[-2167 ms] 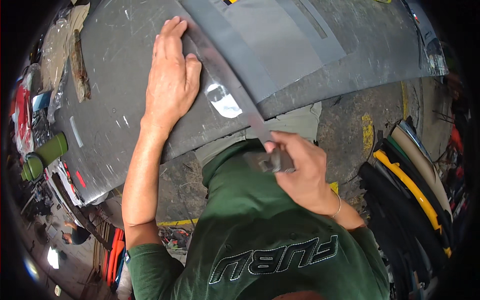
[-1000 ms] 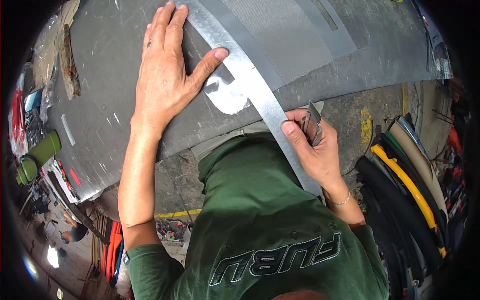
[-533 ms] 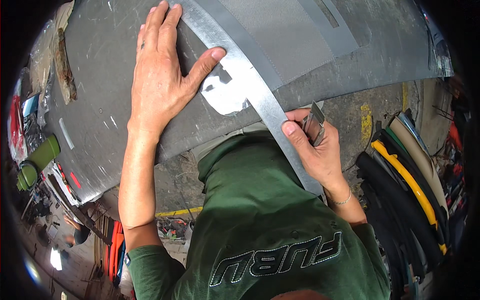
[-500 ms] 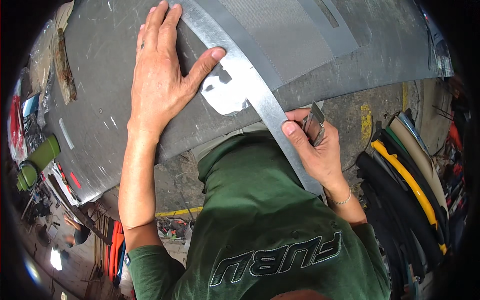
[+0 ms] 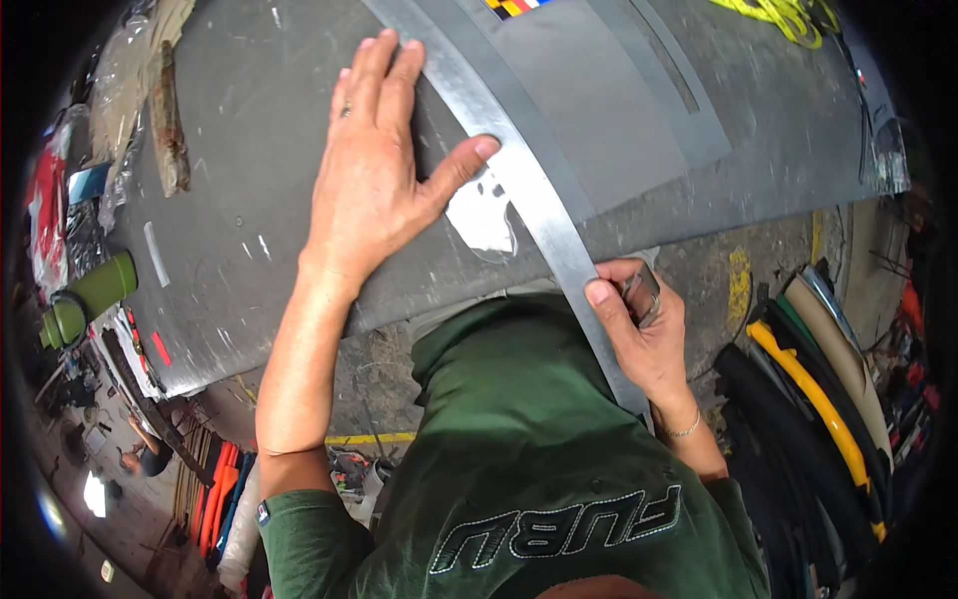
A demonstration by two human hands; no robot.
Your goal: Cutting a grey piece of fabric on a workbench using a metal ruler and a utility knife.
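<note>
My left hand (image 5: 369,195) lies flat on the dark grey tabletop, fingers stretched out and pointing away. Its thumb rests on a long metal ruler (image 5: 547,195), which slants from the far side down over the near edge toward my body. Lower down, my right hand (image 5: 651,334) pinches the ruler between thumb and forefinger. A small metal bladed tool (image 5: 644,298) is tucked in the same hand, partly hidden by the fingers. Right of the ruler lies a grey stitched sheet (image 5: 624,120) with darker borders. A shiny white patch (image 5: 481,222) shows left of the ruler.
Yellow straps (image 5: 778,18) lie at the table's far right. Rolls of dark, tan and yellow material (image 5: 818,389) stand at right. Plastic wrapping (image 5: 120,70) and a green cylinder (image 5: 95,295) are at left. Another person (image 5: 150,454) is at the lower left, beyond the table.
The view has shifted, bringing more of the table's far side and the yellow straps into sight. The bladed tool has turned in my right hand. Both hands stay at the ruler.
</note>
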